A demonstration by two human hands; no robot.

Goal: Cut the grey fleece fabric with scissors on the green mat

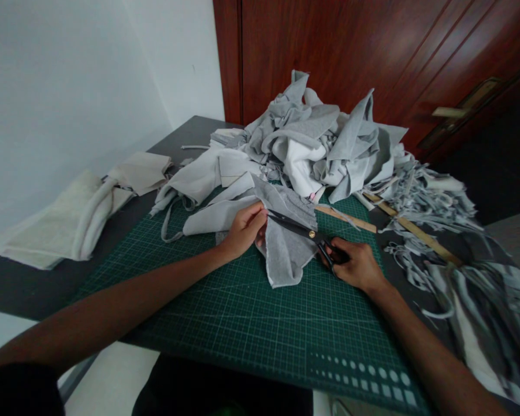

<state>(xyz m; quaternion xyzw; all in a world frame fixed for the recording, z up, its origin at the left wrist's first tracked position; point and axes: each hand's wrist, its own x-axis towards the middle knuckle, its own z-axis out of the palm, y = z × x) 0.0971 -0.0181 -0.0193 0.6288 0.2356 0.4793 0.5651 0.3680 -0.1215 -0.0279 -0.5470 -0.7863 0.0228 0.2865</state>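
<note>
A piece of grey fabric hangs and drapes over the green cutting mat. With fingers pinched together, my left hand grips this fabric along its upper left edge. Black scissors are in my right hand, its fingers through the handles. Their blades point left across the fabric, and the tips come close to my left fingertips. Whether the blades are parted is too fine to tell. Paler fabric lies just left of my left hand.
Behind the mat rises a large heap of grey and white fabric. Thin fabric strips pile up on the right beside a wooden ruler. Another wooden strip lies on the mat. Cream fabric rests at the left, near the wall.
</note>
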